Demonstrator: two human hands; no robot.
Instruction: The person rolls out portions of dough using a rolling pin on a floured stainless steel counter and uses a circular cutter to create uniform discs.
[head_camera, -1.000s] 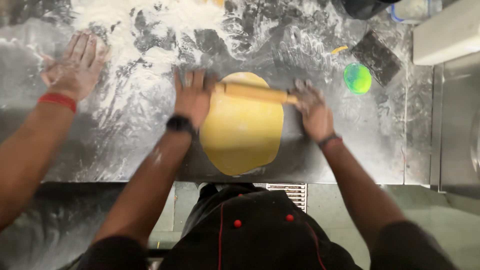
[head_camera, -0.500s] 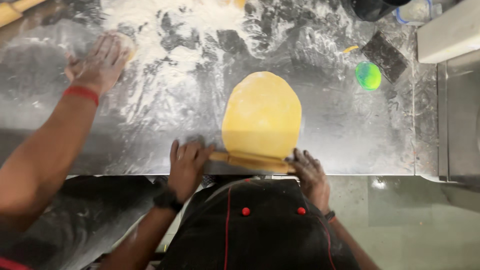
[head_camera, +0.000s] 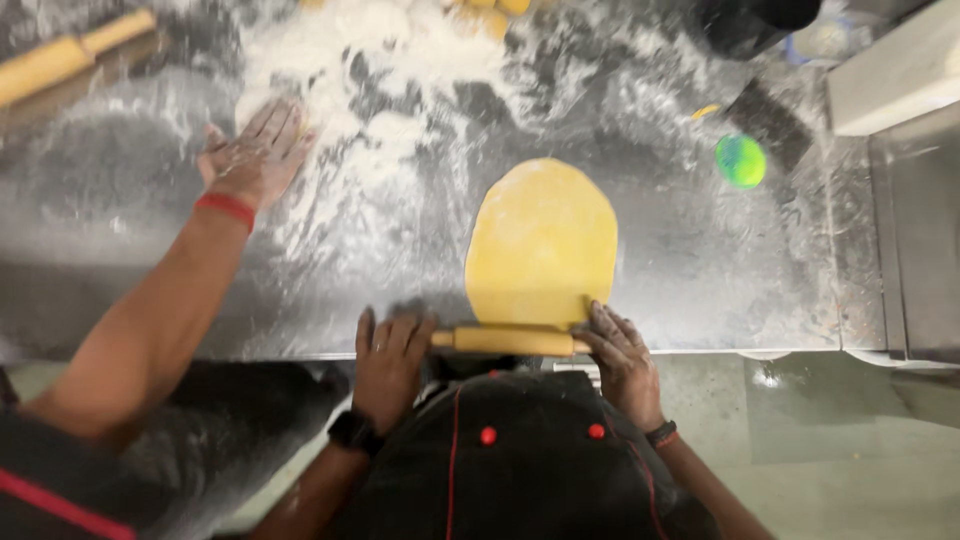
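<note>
Left hand (head_camera: 388, 358) and right hand (head_camera: 622, 352) apart, palms flat on ends of wooden rolling pin (head_camera: 510, 340) — even pressure. Pin at near edge of yellow dough sheet (head_camera: 542, 243) on floured steel table (head_camera: 700, 280). Co-worker's hand (head_camera: 255, 155) flat in flour.

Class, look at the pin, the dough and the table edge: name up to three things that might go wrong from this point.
1. The rolling pin sits at the dough's near end, right at the table edge; the sheet may get dragged over it.
2. The left hand and right hand rest flat on the pin's ends; fingers could slip on the floury surface.
3. A co-worker's hand presses in loose flour nearby; elbows could clash.
</note>
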